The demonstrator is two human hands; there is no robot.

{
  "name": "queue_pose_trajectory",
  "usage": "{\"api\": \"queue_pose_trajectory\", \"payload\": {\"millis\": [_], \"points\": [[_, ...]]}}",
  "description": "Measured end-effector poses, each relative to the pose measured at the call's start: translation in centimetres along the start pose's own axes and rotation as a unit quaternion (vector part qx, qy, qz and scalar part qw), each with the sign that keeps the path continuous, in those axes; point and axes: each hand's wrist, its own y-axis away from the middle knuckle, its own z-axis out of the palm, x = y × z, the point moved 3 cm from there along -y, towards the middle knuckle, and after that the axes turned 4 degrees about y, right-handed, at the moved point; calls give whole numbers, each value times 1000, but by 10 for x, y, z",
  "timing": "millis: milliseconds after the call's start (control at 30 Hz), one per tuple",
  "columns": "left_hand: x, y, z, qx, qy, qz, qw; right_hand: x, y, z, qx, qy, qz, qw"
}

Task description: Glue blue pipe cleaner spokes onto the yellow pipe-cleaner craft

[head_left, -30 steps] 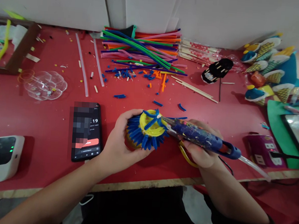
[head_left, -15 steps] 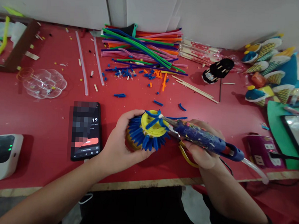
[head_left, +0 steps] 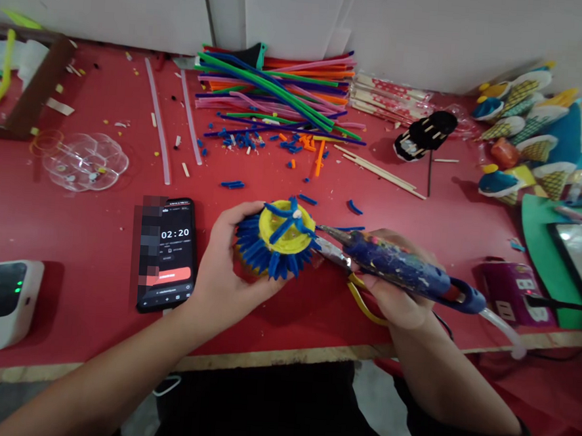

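My left hand (head_left: 229,267) is wrapped round a blue and yellow pipe-cleaner craft (head_left: 285,241), tilted so its yellow ring faces up. Blue strips cross inside the ring, with a whitish blob of glue where they meet. In my right hand (head_left: 399,297) is a blue, paint-smeared glue gun (head_left: 391,260) with a clear glue stick (head_left: 504,330) at its back end. Its nozzle points at the craft from the right, apart from the glue blob. Scissors (head_left: 365,301) with yellow handles show partly below the gun; my right hand hides some of them.
Bundled coloured pipe cleaners (head_left: 279,89) lie at the back, with cut blue and orange bits before them. A phone (head_left: 170,257) and a white device (head_left: 4,306) are on the left. A black figure (head_left: 424,134), a purple box (head_left: 513,291) and blue-yellow crafts (head_left: 537,134) are on the right.
The craft and my left hand have shifted slightly left and up. The glue gun's nozzle has come away from the blue strips, leaving a whitish blob where they cross.
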Motion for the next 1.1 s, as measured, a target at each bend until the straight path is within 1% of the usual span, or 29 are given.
{"api": "queue_pose_trajectory", "payload": {"millis": [67, 100, 200, 433, 700, 867, 1000, 1100], "points": [[-1, -1, -2, 28, -17, 10, 999, -7, -4, 1, -1, -21, -40, 999], [-1, -1, -3, 42, -26, 20, 999, -9, -6, 1, -2, -26, -50, 998], [0, -2, -3, 62, -39, 46, 996, -11, -7, 1, -4, -24, -38, 999], [2, -3, -4, 70, -59, 59, 994, -15, -9, 1, -13, 5, -25, 1000], [0, -2, -6, 71, -69, 45, 994, -12, -9, 2, -23, 1, -31, 999], [-4, 0, -9, 68, -107, 36, 991, -9, -8, 2, -21, -1, -30, 999], [-2, 0, -12, 68, -125, 48, 989, -8, -9, 1, -28, 0, -27, 999], [0, -1, -12, 69, -131, 44, 988, -7, -9, 1, -35, -7, -18, 999]]}}
